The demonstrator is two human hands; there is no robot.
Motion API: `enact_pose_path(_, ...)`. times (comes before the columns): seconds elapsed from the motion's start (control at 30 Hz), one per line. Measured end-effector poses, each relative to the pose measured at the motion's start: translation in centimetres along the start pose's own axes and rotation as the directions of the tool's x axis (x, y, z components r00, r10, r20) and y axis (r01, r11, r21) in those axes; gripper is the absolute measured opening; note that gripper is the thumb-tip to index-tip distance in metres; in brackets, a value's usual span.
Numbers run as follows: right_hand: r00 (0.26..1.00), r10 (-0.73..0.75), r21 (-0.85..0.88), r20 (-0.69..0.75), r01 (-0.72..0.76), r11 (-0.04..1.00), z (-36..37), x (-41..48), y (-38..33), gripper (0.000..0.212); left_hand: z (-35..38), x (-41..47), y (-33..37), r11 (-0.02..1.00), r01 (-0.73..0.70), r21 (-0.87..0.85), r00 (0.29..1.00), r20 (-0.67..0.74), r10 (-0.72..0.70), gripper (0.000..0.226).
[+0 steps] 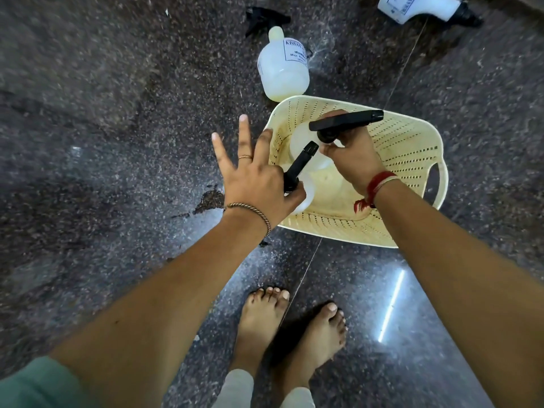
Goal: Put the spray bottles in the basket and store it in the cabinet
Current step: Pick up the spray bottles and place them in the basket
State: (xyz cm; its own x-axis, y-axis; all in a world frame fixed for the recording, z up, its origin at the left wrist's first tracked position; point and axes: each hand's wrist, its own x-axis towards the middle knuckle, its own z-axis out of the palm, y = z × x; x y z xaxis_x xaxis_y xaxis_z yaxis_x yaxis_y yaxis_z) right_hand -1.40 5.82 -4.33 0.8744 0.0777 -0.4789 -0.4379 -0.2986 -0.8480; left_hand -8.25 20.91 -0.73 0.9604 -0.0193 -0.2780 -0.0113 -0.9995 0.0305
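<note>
A cream perforated basket point(406, 148) sits on the dark speckled stone floor point(103, 142) right of the frame's centre, its slotted handle on the right side. Its far rim nearly touches the base of a white spray bottle lying on the floor point(284, 67) at upper centre, black trigger head pointing toward the top of the frame. A 2nd loose bottle point(421, 7) lies in the upper right corner, cut off by the frame edge and well apart from the basket. The whole left half of the frame is bare floor — open room on that side — and more bare floor runs along the basket's right.

Both arms reach forward from the bottom corners and meet over the basket's left half. The left hand point(256, 184) pinches the black trigger head of a white bottle point(306, 192) between thumb and a curled finger, with 3 fingers splayed wide and pointing up the frame; this bottle hangs right at the basket's left rim. The right hand point(350, 154), palm down, is wrapped around the neck of another white bottle point(303, 136) whose black sprayer points right, held inside the basket's outline — whether it touches the bottom is hidden.

2 bare feet point(288, 328) stand at bottom centre, just short of the basket's near rim.
</note>
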Motion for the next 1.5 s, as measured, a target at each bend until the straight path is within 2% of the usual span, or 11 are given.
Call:
enact_pose_path(0.1,0.998,-0.013,-0.044,0.055,0.015,0.999,-0.3,0.4,0.1,0.039,-0.1,0.1,0.8,1.000,0.002,0.006,0.999,0.040,-0.002,0.057)
enact_pose_path(0.27,0.966,-0.037,-0.187,0.254,0.087,0.979,-1.7,1.2,-0.1,0.040,-0.4,0.4,1.0,0.998,-0.047,0.033,0.998,0.054,0.045,0.053)
enact_pose_path(0.4,0.968,-0.033,-0.150,0.249,0.072,0.986,-2.2,1.5,-0.3,0.041,-0.3,0.2,0.4,0.998,-0.027,0.048,0.999,0.031,0.026,0.054)
enact_pose_path(0.57,0.978,-0.016,-0.109,0.207,0.039,0.993,-1.6,1.4,0.2,0.042,0.6,0.5,0.8,0.997,-0.054,0.061,0.991,0.125,0.046,0.056)
enact_pose_path(0.8,0.988,-0.033,-0.066,0.154,0.044,0.997,-1.8,1.6,0.9,0.050,0.8,1.0,1.7,0.992,-0.081,0.093,0.987,0.146,0.067,0.056)
enact_pose_path(0.93,1.000,-0.003,-0.066,-0.007,0.002,0.998,-2.4,1.0,1.6,0.064,0.7,0.3,1.3,0.992,-0.077,0.098,0.987,0.151,0.061,0.072)
enact_pose_path(1.03,0.975,-0.049,-0.089,-0.216,0.030,0.996,-3.3,0.2,1.2,0.065,0.5,-0.9,0.3,0.995,-0.094,0.023,0.995,0.042,0.093,0.093)
enact_pose_path(1.2,0.787,-0.261,-0.129,-0.559,0.228,0.965,-4.9,-1.1,-0.6,0.056,0.5,-0.9,-1.4,0.948,-0.220,-0.228,0.968,-0.168,0.184,0.087)
enact_pose_path(1.3,0.724,-0.324,-0.186,-0.609,0.266,0.946,-5.7,-0.8,-1.6,0.046,0.3,1.2,-2.1,0.910,-0.189,-0.370,0.957,-0.276,0.087,0.079)
enact_pose_path(1.4,0.778,-0.369,-0.300,-0.509,0.242,0.923,-5.9,0.0,-2.0,0.033,-0.3,5.1,-2.8,0.872,-0.077,-0.483,0.931,-0.347,-0.110,0.060)
enact_pose_path(1.5,0.798,-0.419,-0.386,-0.433,0.256,0.886,-6.9,2.2,-2.4,0.033,-1.1,10.6,-3.1,0.805,0.073,-0.589,0.912,-0.286,-0.293,0.053)
